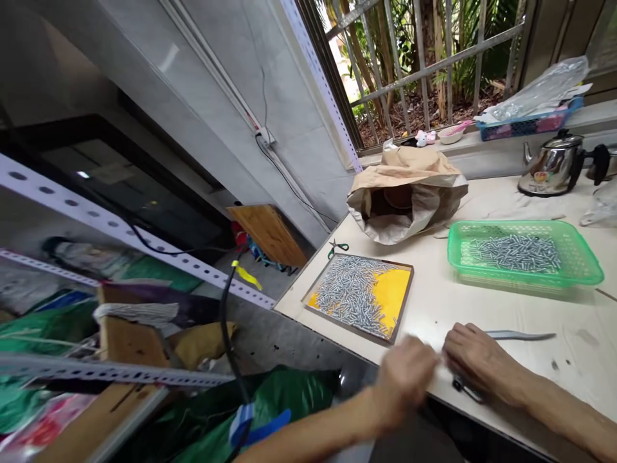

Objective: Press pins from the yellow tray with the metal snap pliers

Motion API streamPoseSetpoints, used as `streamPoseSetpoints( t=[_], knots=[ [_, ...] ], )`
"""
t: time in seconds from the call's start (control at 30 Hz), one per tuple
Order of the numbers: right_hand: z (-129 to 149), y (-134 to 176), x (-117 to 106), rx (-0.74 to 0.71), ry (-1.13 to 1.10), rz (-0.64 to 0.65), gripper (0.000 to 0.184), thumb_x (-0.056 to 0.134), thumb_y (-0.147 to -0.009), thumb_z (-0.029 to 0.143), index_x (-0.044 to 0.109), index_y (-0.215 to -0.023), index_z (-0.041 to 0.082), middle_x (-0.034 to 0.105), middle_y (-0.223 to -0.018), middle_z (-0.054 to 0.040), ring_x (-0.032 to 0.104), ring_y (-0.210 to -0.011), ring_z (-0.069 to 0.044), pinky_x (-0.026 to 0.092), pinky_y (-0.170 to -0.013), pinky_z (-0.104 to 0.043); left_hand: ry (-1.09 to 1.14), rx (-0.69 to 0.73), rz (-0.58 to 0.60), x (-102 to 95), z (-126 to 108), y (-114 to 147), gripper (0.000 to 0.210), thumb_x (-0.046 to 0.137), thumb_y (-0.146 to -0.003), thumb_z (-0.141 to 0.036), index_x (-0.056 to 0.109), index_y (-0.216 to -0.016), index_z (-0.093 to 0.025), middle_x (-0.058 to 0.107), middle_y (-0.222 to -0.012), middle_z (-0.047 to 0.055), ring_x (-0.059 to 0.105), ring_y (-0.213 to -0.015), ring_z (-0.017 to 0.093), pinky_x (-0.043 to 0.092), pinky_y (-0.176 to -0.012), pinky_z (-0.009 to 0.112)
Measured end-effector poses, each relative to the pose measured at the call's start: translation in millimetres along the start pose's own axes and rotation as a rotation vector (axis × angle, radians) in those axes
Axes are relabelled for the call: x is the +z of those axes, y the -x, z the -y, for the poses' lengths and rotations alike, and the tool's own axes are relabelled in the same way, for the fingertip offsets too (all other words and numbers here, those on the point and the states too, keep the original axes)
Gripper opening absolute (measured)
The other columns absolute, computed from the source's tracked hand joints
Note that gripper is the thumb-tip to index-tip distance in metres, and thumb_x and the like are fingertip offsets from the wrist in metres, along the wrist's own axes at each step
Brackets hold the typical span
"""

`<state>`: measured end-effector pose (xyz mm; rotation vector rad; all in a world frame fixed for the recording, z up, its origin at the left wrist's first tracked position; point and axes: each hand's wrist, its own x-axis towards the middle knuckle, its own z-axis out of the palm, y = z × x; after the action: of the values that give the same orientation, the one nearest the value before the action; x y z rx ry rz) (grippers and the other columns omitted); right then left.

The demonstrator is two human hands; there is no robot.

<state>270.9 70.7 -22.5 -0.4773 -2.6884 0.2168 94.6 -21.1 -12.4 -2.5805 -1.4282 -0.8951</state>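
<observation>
My left hand is closed and a little blurred by motion, just past the front edge of the table; what it pinches, if anything, cannot be made out. Close beside it, my right hand rests at the table edge with curled fingers, and their grip is hidden. A small dark metal piece shows beneath the right hand. From behind that hand a slim grey curved tool sticks out on the tabletop. Left of the hands lies a shallow clear-walled tray with a yellow bottom, holding many small silvery screws.
A green plastic basket with more metal pieces stands at right. Behind are an open brown paper bag and a steel kettle. Small green-handled scissors lie by the tray. A perforated metal rack fills the left.
</observation>
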Motion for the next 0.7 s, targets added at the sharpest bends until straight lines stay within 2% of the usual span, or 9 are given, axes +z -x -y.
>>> streamPoseSetpoints(
  t=[0.03,0.1,0.17,0.23,0.33,0.43,0.53,0.63,0.7],
  knots=[
    [-5,-3,-9,0.023,-0.027,-0.073,0.021,0.043,-0.089,0.011,0.057,-0.075,0.019,0.058,-0.070,-0.0027,0.049,-0.067,-0.016,0.038,-0.061,-0.030,-0.092,-0.163,0.021,-13.9,22,-3,0.026,0.040,-0.094,-0.018,0.066,-0.096,-0.016,0.065,-0.079,0.006,0.056,-0.072,0.014,0.049,-0.065,0.027],
    [-19,-10,-35,0.082,-0.027,-0.218,0.023,0.036,-0.093,0.016,0.057,-0.082,0.019,0.059,-0.075,-0.0045,0.052,-0.070,-0.017,0.042,-0.063,-0.030,-0.198,-0.318,0.143,-33.1,61,-9,0.020,0.048,-0.092,-0.019,0.068,-0.091,-0.018,0.064,-0.082,0.005,0.054,-0.077,0.016,0.047,-0.065,0.026],
    [-40,-18,-65,0.157,0.084,-0.312,0.023,0.036,-0.094,0.020,0.058,-0.089,0.021,0.061,-0.081,-0.0068,0.054,-0.077,-0.021,0.045,-0.067,-0.034,-0.215,-0.320,0.327,-39.3,89,-12,0.015,0.055,-0.089,-0.019,0.070,-0.086,-0.020,0.063,-0.083,0.005,0.051,-0.081,0.017,0.045,-0.066,0.026],
    [-60,-23,-88,0.292,0.283,-0.397,0.024,0.038,-0.093,0.024,0.059,-0.102,0.021,0.061,-0.096,-0.0114,0.055,-0.089,-0.028,0.045,-0.074,-0.042,-0.202,-0.267,0.490,-35.6,104,-14,0.014,0.056,-0.088,-0.019,0.069,-0.084,-0.019,0.062,-0.083,0.005,0.049,-0.083,0.017,0.042,-0.067,0.025],
    [-71,-16,-102,0.368,0.365,-0.453,0.027,0.042,-0.092,0.030,0.058,-0.112,0.021,0.060,-0.107,-0.0129,0.056,-0.095,-0.030,0.046,-0.079,-0.044,-0.188,-0.171,0.610,-23.5,110,-11,0.018,0.053,-0.090,-0.017,0.066,-0.077,-0.017,0.060,-0.081,0.005,0.047,-0.081,0.017,0.039,-0.066,0.026],
    [-48,10,-92,0.309,0.175,-0.366,0.024,0.039,-0.094,0.030,0.062,-0.098,0.022,0.062,-0.090,-0.0073,0.061,-0.081,-0.021,0.051,-0.069,-0.032,-0.160,-0.088,0.576,-13.7,113,-3,0.022,0.048,-0.091,-0.015,0.061,-0.074,-0.016,0.058,-0.078,0.004,0.046,-0.077,0.017,0.038,-0.066,0.026],
    [-13,43,-70,0.406,-0.036,-0.083,0.031,0.033,-0.094,0.021,0.062,-0.085,0.022,0.062,-0.078,-0.0041,0.062,-0.071,-0.016,0.050,-0.061,-0.025,-0.098,-0.073,0.477,-9.3,121,5,0.024,0.044,-0.090,-0.010,0.060,-0.074,-0.017,0.059,-0.079,0.004,0.048,-0.078,0.016,0.040,-0.068,0.026],
    [14,69,-52,0.559,-0.132,0.157,0.024,0.039,-0.091,0.019,0.062,-0.084,0.022,0.062,-0.084,-0.0037,0.063,-0.070,-0.015,0.049,-0.059,-0.025,-0.027,-0.220,0.313,-15.5,120,2,0.026,0.042,-0.089,-0.013,0.061,-0.073,-0.019,0.062,-0.077,0.003,0.053,-0.078,0.017,0.043,-0.071,0.028],
    [22,82,-45,0.603,-0.141,0.214,0.019,0.043,-0.089,0.017,0.061,-0.087,0.021,0.061,-0.086,-0.0039,0.063,-0.069,-0.015,0.048,-0.058,-0.025,0.082,-0.369,0.228,-24.9,105,-8,0.022,0.045,-0.087,-0.020,0.063,-0.075,-0.019,0.065,-0.076,0.003,0.057,-0.077,0.018,0.046,-0.072,0.029]
  ],
)
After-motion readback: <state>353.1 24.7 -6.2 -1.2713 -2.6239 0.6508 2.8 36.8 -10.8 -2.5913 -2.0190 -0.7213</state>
